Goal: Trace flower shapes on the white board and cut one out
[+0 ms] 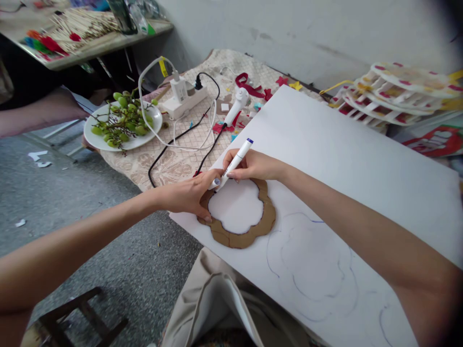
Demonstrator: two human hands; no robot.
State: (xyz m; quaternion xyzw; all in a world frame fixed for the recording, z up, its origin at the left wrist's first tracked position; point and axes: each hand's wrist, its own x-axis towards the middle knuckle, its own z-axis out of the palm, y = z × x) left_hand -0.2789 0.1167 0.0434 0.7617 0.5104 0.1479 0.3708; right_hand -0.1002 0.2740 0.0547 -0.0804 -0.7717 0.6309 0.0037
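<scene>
A brown cardboard ring point(265, 219) with a scalloped, flower-like outline lies flat on a large white board point(307, 144). My left hand point(191, 195) presses down on the ring's left side, thumb and fingers spread around its edge. A small white marker cap point(214, 183) pokes out by the left fingers; how it is held is partly hidden. In my right hand point(249, 166) is a white marker point(237, 159) with a blue end, tilted, its tip down at the ring's upper-left inner edge. Faint blue scalloped outlines mark the board beside the ring.
A plate of green grapes point(157, 123), a power strip point(186, 102) with cables and a white glue gun point(237, 107) rest on the patterned tablecloth point(173, 166). A tiered white structure point(401, 94) stands at the right. Another person's arm point(43, 113) shows at the left.
</scene>
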